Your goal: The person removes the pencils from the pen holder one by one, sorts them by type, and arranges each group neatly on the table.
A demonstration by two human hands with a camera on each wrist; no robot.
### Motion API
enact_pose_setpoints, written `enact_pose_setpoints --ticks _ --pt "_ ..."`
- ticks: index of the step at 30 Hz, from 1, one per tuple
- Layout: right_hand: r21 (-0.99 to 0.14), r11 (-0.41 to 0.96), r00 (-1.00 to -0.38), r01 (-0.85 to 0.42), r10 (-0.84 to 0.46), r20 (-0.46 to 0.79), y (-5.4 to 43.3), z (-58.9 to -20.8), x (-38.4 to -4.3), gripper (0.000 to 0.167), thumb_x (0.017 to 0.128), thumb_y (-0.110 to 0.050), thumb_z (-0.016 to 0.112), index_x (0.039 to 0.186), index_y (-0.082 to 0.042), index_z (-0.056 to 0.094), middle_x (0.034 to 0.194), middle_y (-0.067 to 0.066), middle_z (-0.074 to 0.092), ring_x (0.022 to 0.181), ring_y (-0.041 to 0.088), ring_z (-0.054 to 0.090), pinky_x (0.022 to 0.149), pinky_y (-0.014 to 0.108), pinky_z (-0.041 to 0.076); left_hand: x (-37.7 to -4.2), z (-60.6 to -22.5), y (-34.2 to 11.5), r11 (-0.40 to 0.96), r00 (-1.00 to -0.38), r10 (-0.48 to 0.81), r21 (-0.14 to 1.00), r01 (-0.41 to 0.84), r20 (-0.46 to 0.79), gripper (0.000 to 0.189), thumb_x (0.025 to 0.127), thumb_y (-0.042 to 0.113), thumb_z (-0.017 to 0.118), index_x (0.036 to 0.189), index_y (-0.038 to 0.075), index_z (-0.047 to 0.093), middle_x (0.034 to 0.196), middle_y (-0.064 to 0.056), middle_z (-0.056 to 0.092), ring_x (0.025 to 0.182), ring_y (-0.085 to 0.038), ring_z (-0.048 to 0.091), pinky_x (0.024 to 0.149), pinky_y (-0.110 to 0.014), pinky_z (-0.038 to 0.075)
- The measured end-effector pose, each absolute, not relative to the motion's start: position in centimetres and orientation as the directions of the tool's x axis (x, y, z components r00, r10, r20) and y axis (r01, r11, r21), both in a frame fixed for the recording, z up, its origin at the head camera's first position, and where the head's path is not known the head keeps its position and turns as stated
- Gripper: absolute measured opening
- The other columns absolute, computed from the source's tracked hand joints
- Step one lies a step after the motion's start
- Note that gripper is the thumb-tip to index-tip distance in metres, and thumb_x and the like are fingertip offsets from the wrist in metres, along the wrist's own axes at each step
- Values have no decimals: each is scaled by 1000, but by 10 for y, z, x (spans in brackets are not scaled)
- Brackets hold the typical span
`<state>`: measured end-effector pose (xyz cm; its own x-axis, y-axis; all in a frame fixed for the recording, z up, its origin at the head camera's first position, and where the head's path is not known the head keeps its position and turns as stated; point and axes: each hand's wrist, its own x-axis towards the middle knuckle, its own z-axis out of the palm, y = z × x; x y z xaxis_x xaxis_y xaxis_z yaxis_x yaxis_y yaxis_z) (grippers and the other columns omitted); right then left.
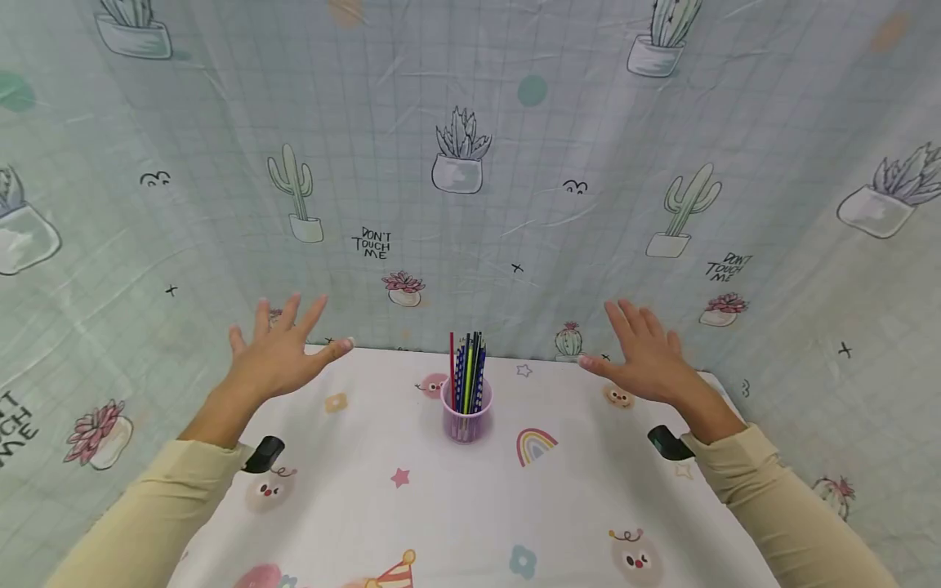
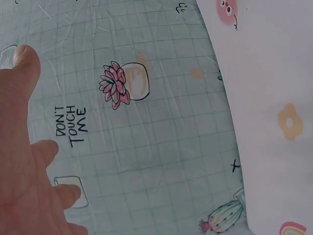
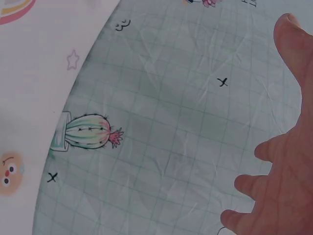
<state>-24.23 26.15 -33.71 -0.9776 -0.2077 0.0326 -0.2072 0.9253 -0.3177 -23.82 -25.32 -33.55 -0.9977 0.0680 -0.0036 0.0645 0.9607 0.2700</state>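
Note:
Toward the back of the white table, a translucent purple cup stands upright with several pencils in it, dark patterned ones plus a red and a yellow-green one. To the left of the cup, my left hand is raised with its fingers spread, holding nothing. My right hand is held up on the other side, fingers extended and thumb pointing inward, also holding nothing. Both hands are apart from the cup. In the wrist views, the left hand and right hand show with thumbs out; the cup is outside both views.
The white tabletop carries printed rainbows, stars, flowers and faces. Behind it and at both sides hangs a pale green-grey curtain printed with cacti. A dark device sits at the left wrist, another dark device at the right.

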Motion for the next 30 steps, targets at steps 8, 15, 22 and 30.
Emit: enact_pose_setpoints --ticks 8,15,22,30 --pt "-315 925 -976 -213 -214 33 258 -347 -242 110 93 -66 64 168 -10 7 175 23 2 159 55 -2 116 86 -4 -241 -341 -246 962 -997 83 262 77 -9 104 91 89 35 169 27 2 175 -21 -7 155 -60 -18 108 -91 -14" --pt "-309 929 -978 -206 -207 29 259 -348 -242 108 93 -66 63 168 -10 9 175 23 2 159 54 -2 117 85 -4 -240 -345 -239 960 -996 89 266 85 -3 104 92 88 35 169 27 3 176 -21 -4 155 -59 -16 109 -91 -12" --pt "-305 925 -973 -226 -229 25 253 -353 -243 109 93 -69 62 168 -11 9 175 23 4 159 55 0 117 86 -3 -238 -351 -239 963 -996 89 255 85 -2 105 92 87 38 169 25 7 175 -22 -2 155 -61 -16 109 -90 -12" --pt "-310 921 -970 -237 -242 22 249 -357 -241 110 92 -69 63 168 -11 9 175 24 5 158 55 1 116 86 -2 -235 -359 -234 960 -995 94 263 98 25 102 92 87 39 169 27 11 176 -20 2 156 -59 -15 111 -89 -12"
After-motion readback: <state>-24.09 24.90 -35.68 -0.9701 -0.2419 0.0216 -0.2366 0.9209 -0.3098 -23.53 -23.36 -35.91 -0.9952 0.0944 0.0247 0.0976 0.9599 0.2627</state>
